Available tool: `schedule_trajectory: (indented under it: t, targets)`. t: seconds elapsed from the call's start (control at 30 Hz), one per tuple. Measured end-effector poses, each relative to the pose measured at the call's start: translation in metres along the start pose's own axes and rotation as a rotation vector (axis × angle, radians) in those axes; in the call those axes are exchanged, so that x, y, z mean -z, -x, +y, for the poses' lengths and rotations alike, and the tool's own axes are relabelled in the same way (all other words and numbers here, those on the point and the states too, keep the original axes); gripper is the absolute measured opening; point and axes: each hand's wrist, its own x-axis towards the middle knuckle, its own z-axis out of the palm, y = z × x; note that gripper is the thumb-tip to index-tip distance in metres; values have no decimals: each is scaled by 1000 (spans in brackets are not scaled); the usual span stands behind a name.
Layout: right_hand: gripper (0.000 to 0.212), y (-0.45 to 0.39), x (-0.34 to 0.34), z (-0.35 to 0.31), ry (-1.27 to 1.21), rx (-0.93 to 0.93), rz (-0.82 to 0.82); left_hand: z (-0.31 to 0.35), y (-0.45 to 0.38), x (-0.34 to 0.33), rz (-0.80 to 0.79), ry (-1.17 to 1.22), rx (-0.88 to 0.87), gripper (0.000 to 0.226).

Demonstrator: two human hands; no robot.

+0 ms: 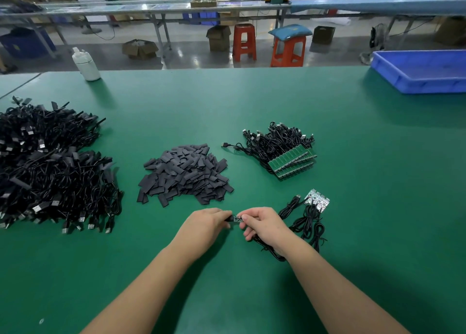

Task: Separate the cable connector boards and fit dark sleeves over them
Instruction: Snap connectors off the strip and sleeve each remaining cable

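Left hand: the left hand [206,223] hovers low over the green table [252,101], fingers curled, pinching the near end of a dark sleeve [229,218] between thumb and fingertips.
Right hand: the right hand [264,224] faces it, fingers curled round a small connector board [237,218] and the black cable [271,251] that trails under the palm and wrist.
Board and sleeve: the board shows in the narrow gap between the two hands, its left end at the sleeve's mouth; how far it sits inside the sleeve I cannot tell.
Separated boards: a short row of boards [317,199] with coiled cables lies just beside the right hand, on its far right.
Unseparated panel: a stack of green board panels [293,163] with their cables rests farther back, right of centre.
Sleeve pile: a heap of loose dark sleeves [185,173] sits straight ahead of the left hand, near it but apart.
Finished cables: a large pile of black cables [50,167] with sleeved ends fills the left side, well apart from the hands.
Edges: a blue tray [423,81] stands at the far right edge, a white bottle [85,64] at the far left edge.
Open room: bare green surface lies between the forearms and on both sides of them toward the near edge, and in a wide band behind the piles.
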Motion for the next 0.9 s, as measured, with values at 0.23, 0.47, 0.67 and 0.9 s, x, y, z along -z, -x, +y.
schedule_trajectory:
  t: [0.23, 0.47, 0.67, 0.9]
  targets:
    - [20, 2, -3, -1, 41, 27, -4, 11, -11, -8, -111, -73, 45, 22]
    - [25, 2, -2, -1, 63, 22, -19, 10, -5, -11, -13, 24, 27, 23]
    - [29, -1, -1, 3, 22, -14, -16, 14, -3, -15, 54, 155, 117, 22]
    - [35, 0, -4, 4, 46, -1, -14, 16, -8, -15, -65, 122, 65, 21]
